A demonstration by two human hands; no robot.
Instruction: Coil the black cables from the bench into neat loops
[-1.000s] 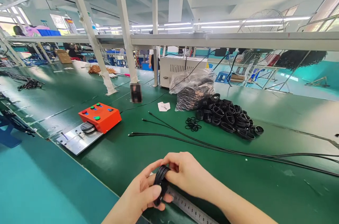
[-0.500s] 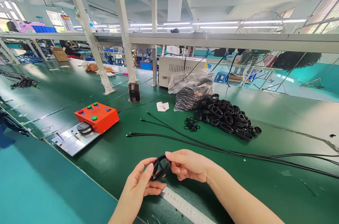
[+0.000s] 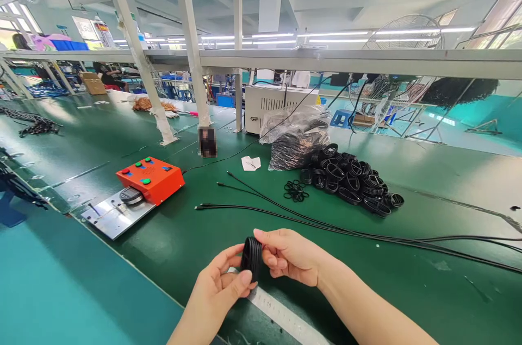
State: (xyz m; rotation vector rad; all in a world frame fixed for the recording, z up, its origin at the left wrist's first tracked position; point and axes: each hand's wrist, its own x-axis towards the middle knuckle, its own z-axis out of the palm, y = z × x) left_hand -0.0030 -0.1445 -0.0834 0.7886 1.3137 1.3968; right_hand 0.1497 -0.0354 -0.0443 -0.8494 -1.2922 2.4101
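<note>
Between my two hands is a coiled black cable (image 3: 252,259), turned so that the side of its stacked loops shows. My left hand (image 3: 223,285) grips the coil from the left, thumb low in front and fingers behind. On the other side, my right hand (image 3: 287,254) pinches the coil's upper right edge between thumb and curled fingers. Under the hands a steel ruler (image 3: 281,315) lies on the green table (image 3: 163,258). Beyond them, several straight black cables (image 3: 285,217) stretch to the right.
A pile of coiled black cables (image 3: 350,179) lies at right, beside small black rings (image 3: 296,190) and a plastic bag (image 3: 296,141). An orange box with buttons (image 3: 153,182) and a metal plate (image 3: 116,220) sits at left. A shelf beam (image 3: 326,64) crosses above.
The coil has been turned between my hands: its open ring face showed before, now its stacked side does. My left thumb has moved down and right across it; the right hand has hardly moved.
</note>
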